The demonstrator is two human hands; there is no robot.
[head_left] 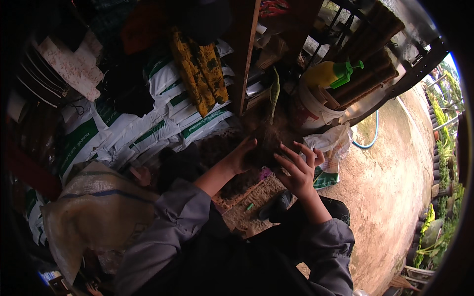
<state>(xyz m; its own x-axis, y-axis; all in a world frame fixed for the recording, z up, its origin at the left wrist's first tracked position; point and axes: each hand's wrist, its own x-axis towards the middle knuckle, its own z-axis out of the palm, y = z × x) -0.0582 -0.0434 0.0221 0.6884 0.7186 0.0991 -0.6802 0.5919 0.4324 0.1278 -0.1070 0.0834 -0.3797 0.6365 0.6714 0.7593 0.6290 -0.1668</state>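
My left hand (240, 155) and my right hand (296, 167) cup a dark clump of soil and roots (266, 143) from both sides. A long narrow green leaf (274, 93) rises from the clump. The left palm presses the clump's left side, and the right fingers curl round its right side. Both grey sleeves come in from the lower edge. What lies under the clump is too dark to make out.
Stacked white-and-green sacks (148, 130) lie to the left, with a tan woven sack (94, 207) nearer. A white bucket (311, 108) with a yellow spray bottle (328, 73) stands behind. A wooden post (245, 54), a plastic bag (333, 143), bare dirt ground (395, 197) and a blue hose (373, 133) are on the right.
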